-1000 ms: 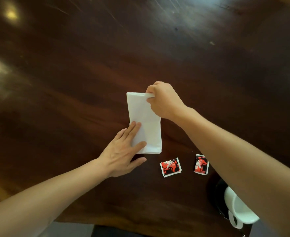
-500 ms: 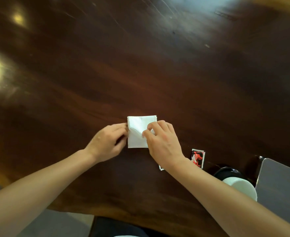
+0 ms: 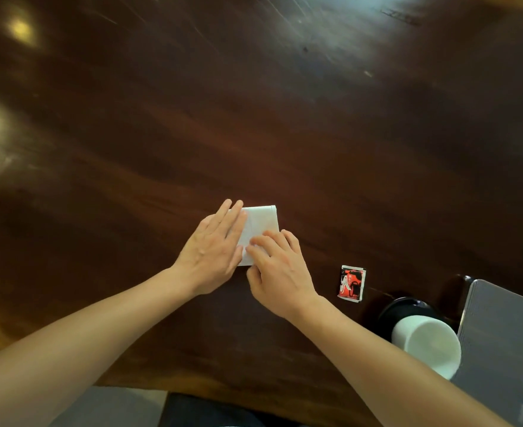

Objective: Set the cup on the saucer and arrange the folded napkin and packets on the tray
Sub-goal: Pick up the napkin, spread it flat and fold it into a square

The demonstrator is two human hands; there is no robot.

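A person's left hand [image 3: 215, 246] lies flat, fingers spread and straight, on the left part of a white folded napkin [image 3: 261, 224] resting on the dark wooden counter [image 3: 284, 118], apparently pinning the layers so the fold holds. The right hand [image 3: 280, 272], just beside it, presses curled fingertips [image 3: 263, 241] down on the napkin's near right corner, seemingly to sharpen the crease; neither hand is pinching or lifting anything. To the right, a red-and-black packet [image 3: 351, 282] lies flat on the counter, well apart from the napkin and not yet gathered. Farther right and nearer, a white cup [image 3: 426, 345] sits partly over a dark saucer [image 3: 404, 306], whether squarely seated cannot be told. At the right edge waits the grey tray [image 3: 506, 343], with nothing visible on it, suggesting the arranging is still ahead.
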